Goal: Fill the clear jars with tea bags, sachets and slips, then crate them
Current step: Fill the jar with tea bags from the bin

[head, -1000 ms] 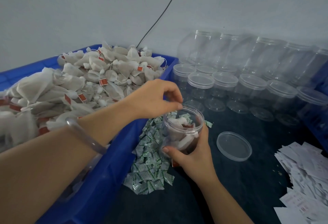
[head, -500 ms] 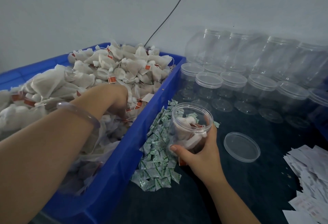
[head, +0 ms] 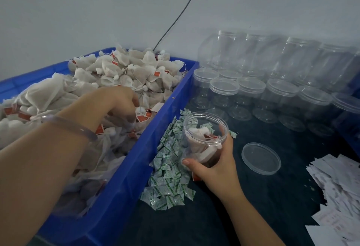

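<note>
Right hand (head: 213,167) gripping open jar (head: 203,121), tea bags (head: 195,132) inside. Sachets (head: 169,169) lying just left of grip, lid (head: 261,158) to right. Left hand (head: 116,103) digging into tea-bag heap (head: 126,72), fingers curling; hold unclear.

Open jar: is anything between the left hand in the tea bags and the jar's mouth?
Only the blue bin's wall stands between the left hand and the open jar, which the right hand holds. The jar's mouth is uncovered; the lid lies apart on the table.
</note>
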Motion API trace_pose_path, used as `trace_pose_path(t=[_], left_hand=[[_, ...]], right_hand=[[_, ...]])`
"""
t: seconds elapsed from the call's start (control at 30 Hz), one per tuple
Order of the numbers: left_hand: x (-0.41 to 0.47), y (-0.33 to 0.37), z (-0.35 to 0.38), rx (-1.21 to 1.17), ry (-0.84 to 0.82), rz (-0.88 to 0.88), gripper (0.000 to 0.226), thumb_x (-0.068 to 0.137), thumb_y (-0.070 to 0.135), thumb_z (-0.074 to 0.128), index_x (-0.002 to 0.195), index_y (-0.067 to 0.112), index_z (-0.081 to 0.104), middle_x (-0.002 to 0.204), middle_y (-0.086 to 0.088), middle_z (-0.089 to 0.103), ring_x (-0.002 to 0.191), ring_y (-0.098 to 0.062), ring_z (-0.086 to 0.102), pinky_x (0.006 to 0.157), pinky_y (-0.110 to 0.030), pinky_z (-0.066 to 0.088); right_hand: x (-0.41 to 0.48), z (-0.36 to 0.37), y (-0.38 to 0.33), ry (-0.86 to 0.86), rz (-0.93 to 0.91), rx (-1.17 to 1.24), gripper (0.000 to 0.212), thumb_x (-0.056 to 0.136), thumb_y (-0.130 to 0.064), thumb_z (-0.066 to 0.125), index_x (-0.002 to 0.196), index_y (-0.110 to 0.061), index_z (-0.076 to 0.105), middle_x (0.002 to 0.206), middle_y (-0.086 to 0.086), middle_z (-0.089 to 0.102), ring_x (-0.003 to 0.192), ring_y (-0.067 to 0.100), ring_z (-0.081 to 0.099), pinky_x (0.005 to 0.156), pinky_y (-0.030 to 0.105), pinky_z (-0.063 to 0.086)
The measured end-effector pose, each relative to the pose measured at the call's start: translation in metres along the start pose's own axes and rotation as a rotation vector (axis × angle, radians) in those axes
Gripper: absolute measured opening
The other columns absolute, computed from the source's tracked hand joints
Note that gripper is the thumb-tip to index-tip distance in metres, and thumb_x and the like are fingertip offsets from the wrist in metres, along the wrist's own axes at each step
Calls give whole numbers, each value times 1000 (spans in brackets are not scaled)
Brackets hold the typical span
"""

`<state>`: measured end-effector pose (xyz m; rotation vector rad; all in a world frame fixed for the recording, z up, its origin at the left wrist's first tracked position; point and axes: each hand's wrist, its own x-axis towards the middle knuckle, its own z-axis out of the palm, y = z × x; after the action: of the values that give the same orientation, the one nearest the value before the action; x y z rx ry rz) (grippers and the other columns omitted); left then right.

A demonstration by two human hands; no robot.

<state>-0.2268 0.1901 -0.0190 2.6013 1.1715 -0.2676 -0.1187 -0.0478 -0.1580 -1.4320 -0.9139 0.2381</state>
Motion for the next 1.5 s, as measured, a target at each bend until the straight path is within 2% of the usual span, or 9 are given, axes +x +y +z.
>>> trace_pose_path(t=[0.17, 0.37, 0.47, 0.53, 0.63, 0.83, 1.0, 1.3, 1.5], left_hand=[[-2, 0, -4, 25, 62, 83, 5, 91, 22, 64, 94, 19, 62, 84, 1, 60, 77, -17, 60, 58, -26, 44], [-4, -1, -11, -116, 382, 193, 27, 96, 35, 54, 76, 18, 48, 75, 0, 52, 64, -13, 50, 60, -30, 36], [-12, 11, -17, -627, 610, 309, 23, 97, 31, 55, 83, 13, 58, 77, -6, 62, 61, -20, 66, 63, -36, 53], [-23, 27, -16, -986, 561, 382, 13, 97, 21, 57, 87, 15, 62, 85, -10, 69, 65, -19, 71, 64, -33, 60], [-37, 53, -6, -1204, 345, 499, 11, 96, 13, 56, 89, 9, 63, 80, -7, 74, 72, -17, 73, 60, -23, 58], [-50, 81, 22, -808, 151, 644, 5, 85, 9, 68, 83, 12, 66, 77, -1, 72, 71, -13, 72, 65, -24, 60], [-57, 88, 29, -417, 252, 769, 7, 80, 21, 76, 86, 22, 74, 79, 10, 72, 76, -3, 66, 75, -22, 52], [-54, 88, 30, -509, 368, 780, 14, 84, 25, 72, 96, 20, 77, 92, 14, 72, 88, 2, 64, 84, -17, 48], [-51, 89, 32, -125, 209, 741, 14, 82, 36, 72, 94, 30, 77, 105, 8, 71, 104, -7, 61, 91, -24, 41]], right_hand=[[-1, 0, 0, 2, 3, 15, 106, 54, -37, 90, 142, -45, 31, 130, -26, 55, 122, -3, 53, 93, 9, 44], [0, -1, -1, -5, 11, 9, 105, 55, -37, 90, 142, -41, 32, 131, -25, 54, 124, -2, 52, 97, 12, 45], [0, 0, 0, -7, 13, 15, 106, 56, -36, 90, 144, -39, 31, 131, -25, 54, 124, -2, 52, 96, 12, 45], [0, 0, 0, -5, 15, 12, 107, 56, -35, 90, 145, -37, 31, 130, -27, 54, 124, -3, 52, 94, 10, 44], [0, -1, 1, -3, 17, 12, 109, 55, -36, 91, 145, -38, 30, 131, -26, 54, 124, -2, 52, 96, 12, 45], [0, 0, 1, 3, 14, 12, 110, 55, -37, 90, 146, -37, 28, 133, -25, 53, 125, -1, 52, 97, 15, 46], [1, 0, 1, -6, 17, 19, 108, 57, -32, 89, 146, -32, 28, 131, -20, 56, 122, 3, 56, 98, 22, 49], [1, 0, -1, -5, 7, 23, 107, 58, -31, 89, 147, -28, 29, 132, -19, 56, 123, 4, 55, 98, 21, 49], [0, 1, -2, -20, 1, 62, 106, 59, -27, 87, 146, -34, 27, 128, -28, 55, 120, -4, 54, 89, 9, 46]])
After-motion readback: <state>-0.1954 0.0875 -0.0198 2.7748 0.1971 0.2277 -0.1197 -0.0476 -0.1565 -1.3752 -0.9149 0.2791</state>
